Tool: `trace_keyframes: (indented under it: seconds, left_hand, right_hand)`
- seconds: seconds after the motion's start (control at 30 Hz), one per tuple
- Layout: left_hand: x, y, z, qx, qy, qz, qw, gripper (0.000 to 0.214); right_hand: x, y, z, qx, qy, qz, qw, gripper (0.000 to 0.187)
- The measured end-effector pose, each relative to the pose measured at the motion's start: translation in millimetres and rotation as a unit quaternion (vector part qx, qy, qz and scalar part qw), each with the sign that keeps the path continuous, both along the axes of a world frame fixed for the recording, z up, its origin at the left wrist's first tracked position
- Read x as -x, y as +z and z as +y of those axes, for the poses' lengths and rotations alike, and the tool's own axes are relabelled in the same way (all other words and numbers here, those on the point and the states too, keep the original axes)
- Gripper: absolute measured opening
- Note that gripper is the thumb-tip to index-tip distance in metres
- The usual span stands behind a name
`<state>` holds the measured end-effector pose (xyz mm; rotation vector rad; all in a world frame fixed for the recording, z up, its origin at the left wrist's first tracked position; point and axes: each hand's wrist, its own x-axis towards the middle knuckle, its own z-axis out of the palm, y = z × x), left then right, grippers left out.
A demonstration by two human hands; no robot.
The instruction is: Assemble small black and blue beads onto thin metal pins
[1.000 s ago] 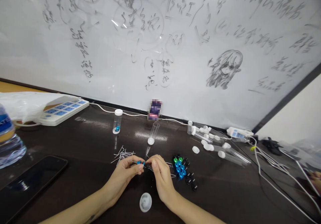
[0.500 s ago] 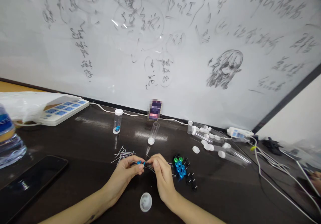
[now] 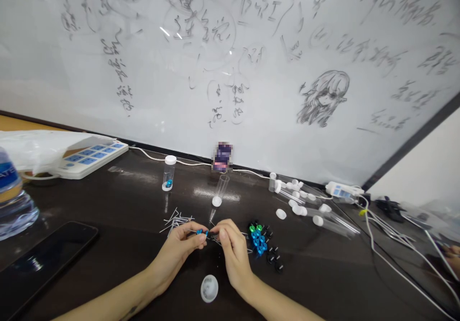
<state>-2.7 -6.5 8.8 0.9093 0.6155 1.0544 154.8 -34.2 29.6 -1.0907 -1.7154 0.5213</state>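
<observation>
Near the table's front my left hand pinches a small blue piece between thumb and fingertips. My right hand is closed just beside it, its fingertips around a small dark piece close to the blue one. Whether the two pieces touch is too small to tell. Thin bent metal rods lie in a pile behind my left hand, and a few rod ends show around my right hand. Right of my hands sit several blue pieces, green pieces and black knobbed screws.
A white cap lies in front of my hands. Behind them are a clear tube and a capped tube with blue pieces inside. More tubes and caps lie right. A phone, bottle and power strip stand left.
Both hands stay at nearly the same spot, with fingers still pinched together. Only a very slight shift of the view shows.
</observation>
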Motion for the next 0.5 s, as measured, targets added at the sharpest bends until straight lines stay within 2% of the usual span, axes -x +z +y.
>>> trace_keyframes:
  seconds: [0.23, 0.43, 0.5]
  left_hand:
    - [-0.9, 2.4, -1.0, -0.008, -0.007, 0.006, 1.0, 0.014]
    - [-0.8, 0.9, 0.6, -0.003, 0.01, -0.015, 1.0, 0.012]
    - [-0.6, 1.0, 0.7, -0.004, 0.009, -0.016, 1.0, 0.011]
  right_hand:
    - [-0.8, -6.3, 4.3, 0.039, -0.002, -0.093, 0.995, 0.037]
    - [0.1, -3.5, 3.0, 0.014, 0.001, -0.081, 0.997, 0.005]
    - [-0.1, -4.0, 2.9, 0.01, -0.003, -0.085, 0.996, 0.006]
